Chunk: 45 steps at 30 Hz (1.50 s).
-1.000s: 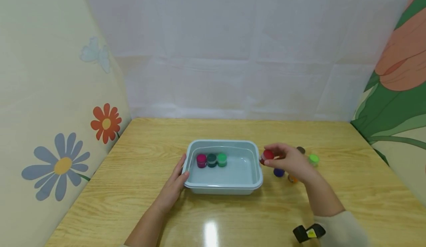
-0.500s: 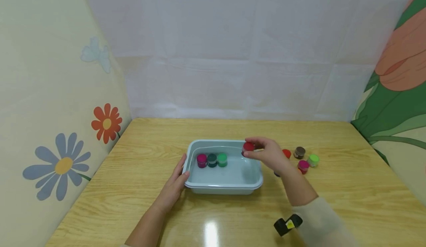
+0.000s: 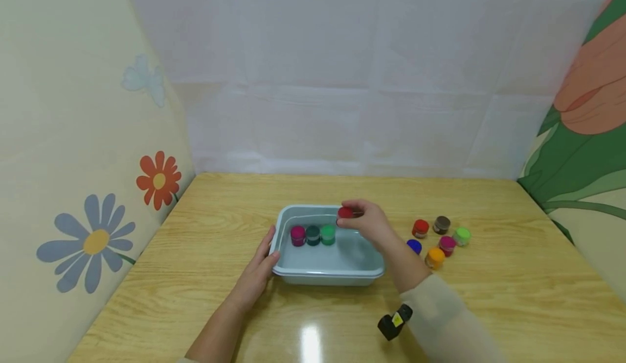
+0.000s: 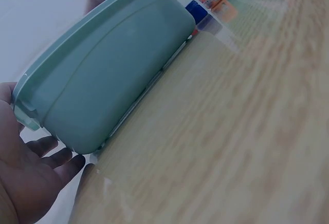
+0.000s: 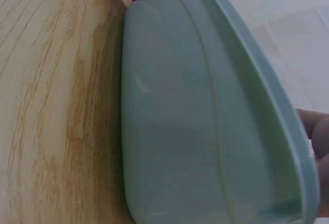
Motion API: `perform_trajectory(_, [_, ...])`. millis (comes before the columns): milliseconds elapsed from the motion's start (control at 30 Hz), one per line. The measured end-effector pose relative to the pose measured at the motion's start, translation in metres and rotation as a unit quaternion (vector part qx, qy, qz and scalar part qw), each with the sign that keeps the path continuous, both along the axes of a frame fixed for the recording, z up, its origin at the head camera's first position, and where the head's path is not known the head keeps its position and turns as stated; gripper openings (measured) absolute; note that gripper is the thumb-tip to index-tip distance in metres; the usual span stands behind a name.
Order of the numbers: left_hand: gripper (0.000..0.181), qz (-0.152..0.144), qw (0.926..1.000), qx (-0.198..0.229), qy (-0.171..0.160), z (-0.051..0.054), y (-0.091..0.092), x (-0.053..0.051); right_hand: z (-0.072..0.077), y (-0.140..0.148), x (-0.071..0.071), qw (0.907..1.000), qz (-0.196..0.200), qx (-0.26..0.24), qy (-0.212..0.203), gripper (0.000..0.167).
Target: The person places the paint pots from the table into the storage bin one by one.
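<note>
A pale blue-green basin (image 3: 329, 272) stands on the wooden table with three small jars inside: magenta (image 3: 298, 236), dark green (image 3: 313, 236) and light green (image 3: 328, 235). My left hand (image 3: 254, 273) holds the basin's left end, thumb on the rim; in the left wrist view that hand (image 4: 31, 178) has its fingers under the rim against the wall. Over the basin's back right part, my right hand (image 3: 369, 223) pinches a red-lidded jar (image 3: 344, 213) between thumb and fingers. The right wrist view shows the basin's side (image 5: 169, 106) and part of the right hand (image 5: 320, 152); the jar is hidden there.
Right of the basin on the table stand several jars, among them red (image 3: 420, 228), dark brown (image 3: 442, 224), lime green (image 3: 462, 236), magenta (image 3: 447, 245), orange (image 3: 434, 257) and blue (image 3: 414, 246). The right forearm passes close to the blue one. A white cloth (image 3: 313, 129) hangs behind the table.
My right hand has carried the red-lidded jar leftward from beside the basin to above its inside, uncovering the jars on the right. The left hand has stayed on the basin's left end.
</note>
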<state>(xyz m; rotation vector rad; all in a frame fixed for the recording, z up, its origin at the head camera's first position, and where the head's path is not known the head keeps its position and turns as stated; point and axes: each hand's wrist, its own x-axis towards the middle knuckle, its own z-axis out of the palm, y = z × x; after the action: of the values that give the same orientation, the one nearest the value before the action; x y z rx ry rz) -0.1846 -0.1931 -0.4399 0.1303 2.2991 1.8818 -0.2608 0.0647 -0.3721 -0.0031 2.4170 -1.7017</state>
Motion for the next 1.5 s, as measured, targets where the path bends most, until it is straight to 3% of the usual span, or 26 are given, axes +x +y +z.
perform_trajectory(200, [0.061,0.0,1.0,0.007,0.003,-0.001,0.0,0.0,-0.006,-0.007,-0.004,0.9996,-0.015,0.003,-0.025,0.049])
perform_trajectory(333, [0.061,-0.001,1.0,0.009,0.003,0.0,0.001,0.001,-0.011,-0.01,-0.006,0.9996,-0.016,0.016,-0.018,0.046])
perform_trajectory(567, [0.061,0.0,1.0,0.007,0.003,0.001,0.001,0.001,-0.018,-0.013,-0.008,0.9979,-0.017,0.062,-0.005,0.043])
perform_trajectory(800, [0.061,0.002,1.0,0.009,-0.001,0.0,0.002,0.0,-0.021,-0.013,-0.01,0.995,-0.017,0.095,-0.027,0.046])
perform_trajectory(1067, [0.061,0.004,0.9999,0.011,0.013,0.0,0.002,0.0,-0.023,-0.014,-0.012,0.987,0.009,0.155,-0.043,0.049])
perform_trajectory(1300, [0.061,-0.002,0.9999,0.015,-0.001,0.001,0.001,0.0,-0.024,-0.017,-0.012,0.9779,0.023,0.203,-0.043,0.05])
perform_trajectory(1500, [0.061,-0.006,0.9999,0.015,-0.005,0.001,0.001,0.0,-0.025,-0.02,-0.011,0.9753,0.018,0.215,-0.049,0.052])
